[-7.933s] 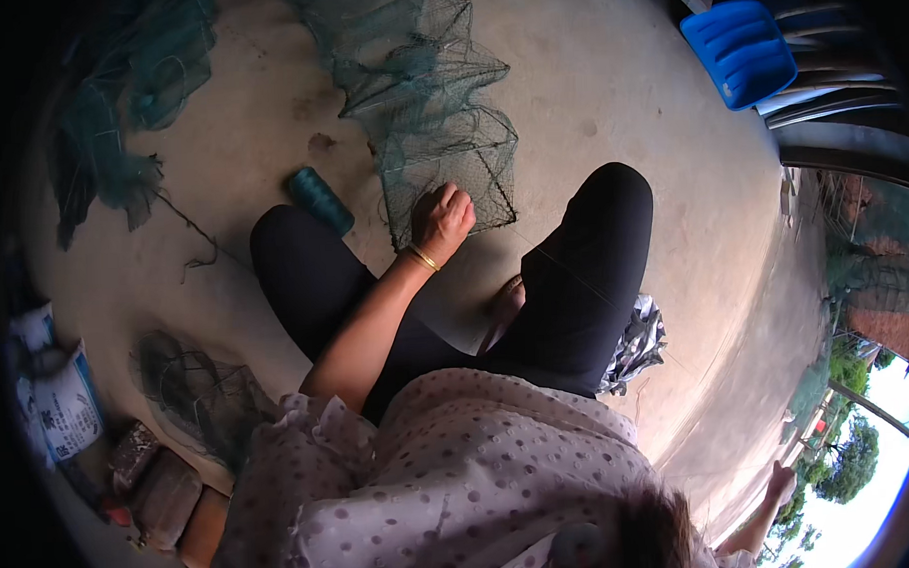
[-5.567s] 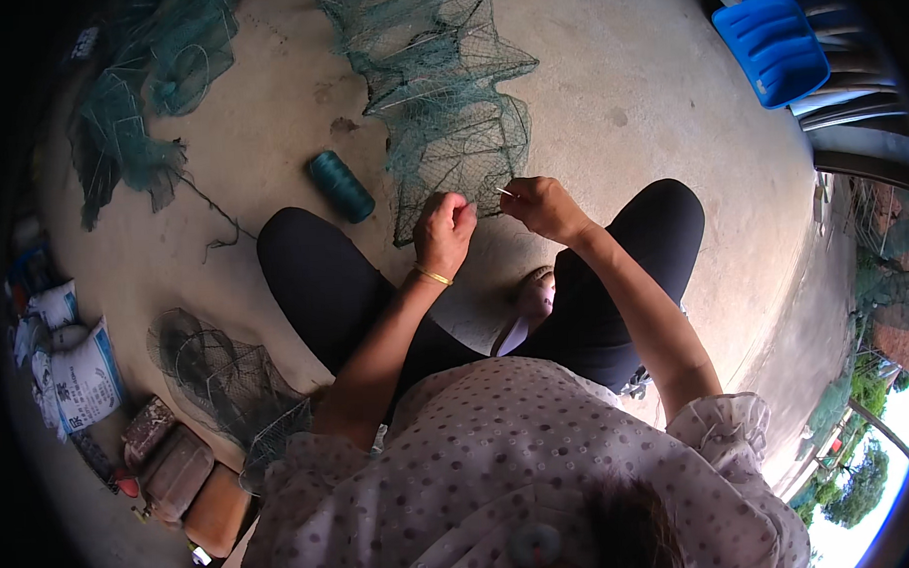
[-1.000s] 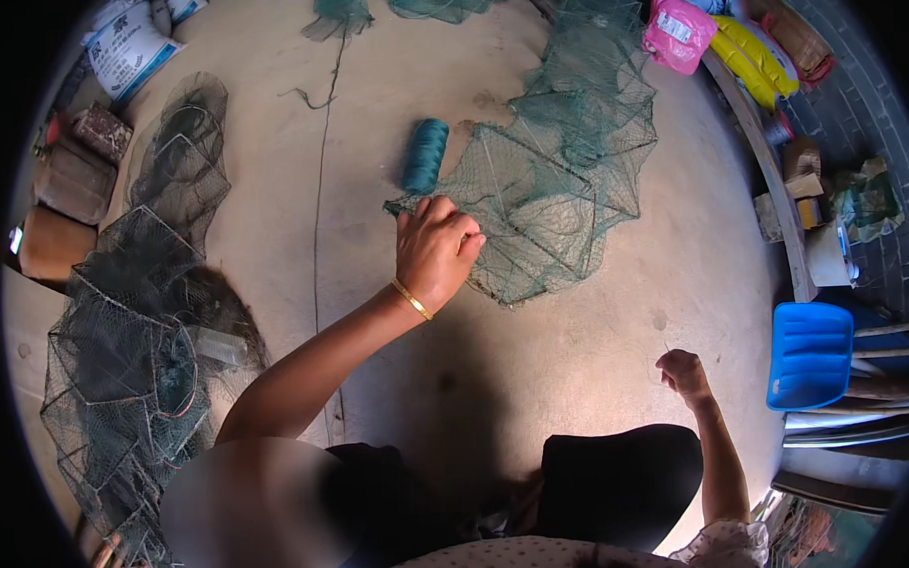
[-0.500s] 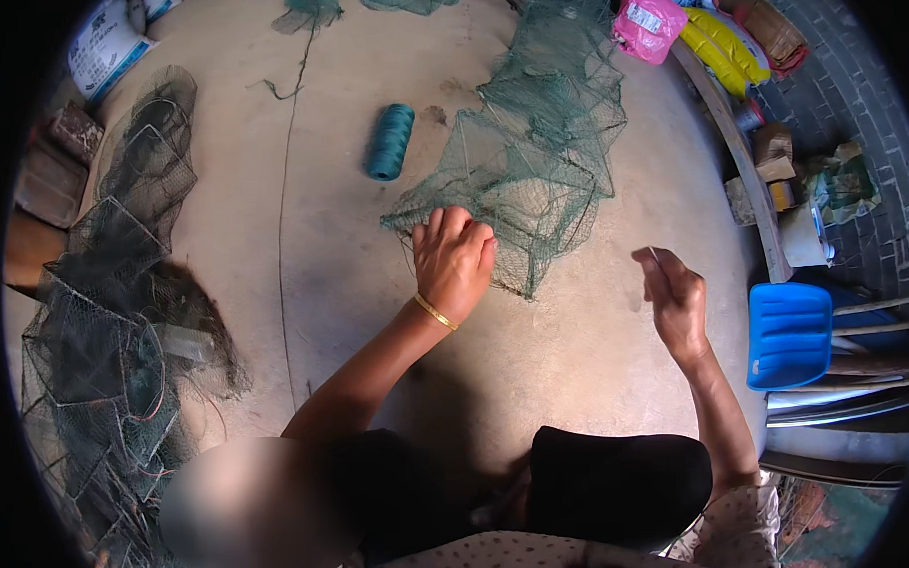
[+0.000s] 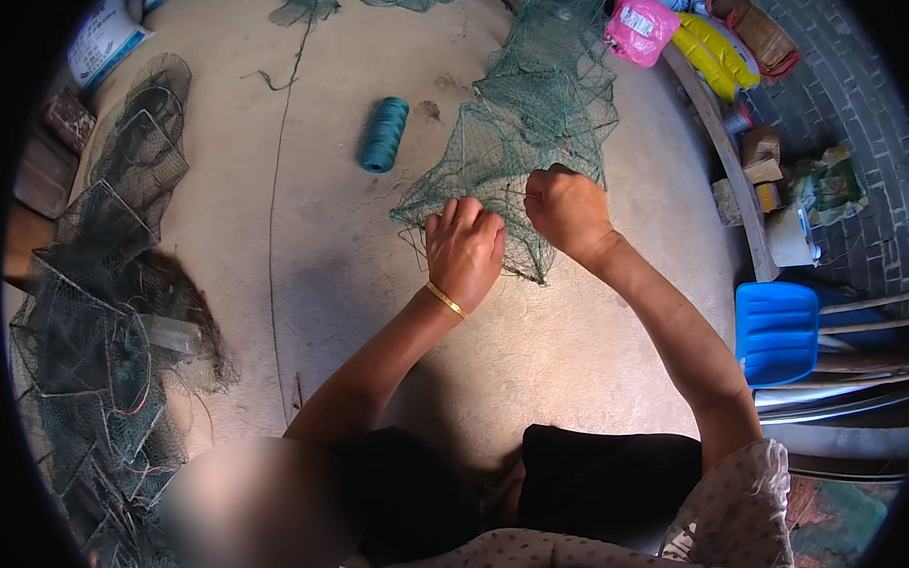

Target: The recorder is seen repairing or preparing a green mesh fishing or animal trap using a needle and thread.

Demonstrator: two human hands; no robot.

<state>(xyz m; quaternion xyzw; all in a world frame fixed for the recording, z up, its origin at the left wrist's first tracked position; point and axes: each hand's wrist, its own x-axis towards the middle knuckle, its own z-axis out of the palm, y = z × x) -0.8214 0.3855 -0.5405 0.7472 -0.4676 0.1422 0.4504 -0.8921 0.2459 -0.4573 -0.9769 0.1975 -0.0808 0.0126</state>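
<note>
A folded green mesh net trap (image 5: 538,91) with dark rods lies on the floor before me. My left hand (image 5: 465,252), with a yellow bangle, has its fingers curled on the trap's near edge, gripping mesh. My right hand (image 5: 569,212) is closed just right of it, over the netting; what it pinches is hidden or too small to make out. A spool of teal twine (image 5: 383,134) lies upper left of my hands.
A dark net trap (image 5: 87,367) lies along the left, with sacks (image 5: 101,51) and blocks behind. A thin cord runs along the floor (image 5: 243,241). At right are a plank (image 5: 720,145), pink (image 5: 641,27) and yellow bags (image 5: 717,59), a blue plastic shovel blade (image 5: 776,328) and several handles.
My right hand has risen from the lower right inward, beside my left hand over the net. My left hand still holds the edge and sits slightly further right in view.
</note>
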